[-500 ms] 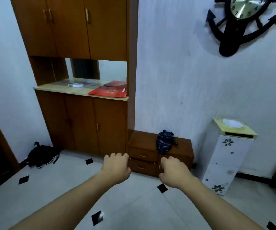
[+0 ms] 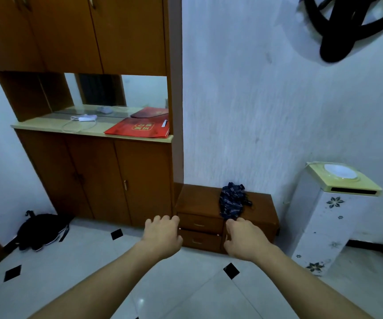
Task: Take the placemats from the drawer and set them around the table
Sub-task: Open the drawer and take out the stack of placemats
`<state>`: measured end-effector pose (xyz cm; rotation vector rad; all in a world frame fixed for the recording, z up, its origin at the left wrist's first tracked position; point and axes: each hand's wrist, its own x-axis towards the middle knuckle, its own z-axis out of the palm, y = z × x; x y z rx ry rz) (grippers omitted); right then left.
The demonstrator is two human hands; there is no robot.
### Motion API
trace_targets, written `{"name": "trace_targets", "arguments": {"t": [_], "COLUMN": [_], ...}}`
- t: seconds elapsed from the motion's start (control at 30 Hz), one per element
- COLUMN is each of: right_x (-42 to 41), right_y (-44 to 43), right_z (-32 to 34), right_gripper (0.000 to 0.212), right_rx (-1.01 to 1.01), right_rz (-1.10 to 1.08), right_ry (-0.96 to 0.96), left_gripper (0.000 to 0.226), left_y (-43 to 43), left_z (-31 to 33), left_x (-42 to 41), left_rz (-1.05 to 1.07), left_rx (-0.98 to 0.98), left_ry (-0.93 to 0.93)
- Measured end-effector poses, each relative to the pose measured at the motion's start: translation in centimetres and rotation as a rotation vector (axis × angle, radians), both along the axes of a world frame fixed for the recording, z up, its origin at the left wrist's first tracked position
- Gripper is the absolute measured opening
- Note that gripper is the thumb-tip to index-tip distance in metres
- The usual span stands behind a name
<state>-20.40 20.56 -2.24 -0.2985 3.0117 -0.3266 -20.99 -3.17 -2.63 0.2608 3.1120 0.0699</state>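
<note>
Placemats unseen, presumably inside the 2 shut drawers (image 2: 200, 233) of low chest (image 2: 197, 199), ahead and below. Left hand (image 2: 163, 236) and right hand (image 2: 243, 238) flanking them, fingers curled loosely, empty, roughly equidistant.

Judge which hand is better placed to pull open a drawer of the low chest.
Probably the left hand: it hangs beside the two stacked drawers, whose handles lie just to its right. The right hand sits past their right edge. Both are empty, touching nothing.
</note>
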Motion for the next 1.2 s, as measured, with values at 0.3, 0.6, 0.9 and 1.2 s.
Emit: {"name": "trace_targets", "arguments": {"t": [0.3,0.6,0.9,1.2], "right_x": [-17.7,-30.3,-40.4,-48.0], "right_y": [0.4,-0.9,-4.4,-4.5], "right_z": [-2.1,-4.9,-9.3,-16.8], "right_gripper": [0.021,0.024,0.025,0.026], "right_rx": [-0.022,0.025,0.005,-0.004], "right_rz": [0.103,0.119,-0.053,-0.208], "right_ry": [-0.081,-0.166,-0.24,-0.282], "left_gripper": [0.02,0.035,0.034,0.029], "left_y": [1.4,0.6,-2.2,-2.3], "left_z": [-2.7,-6.0,-11.6,-20.6], "left_x": [-15.8,-28.6,-42.5,-52.2], "left_rz": [0.059,0.073,-0.132,-0.29], "left_rx": [0.022,0.029,0.023,-0.003], "left_ry": [-0.023,-0.105,-0.169,-0.175]}}
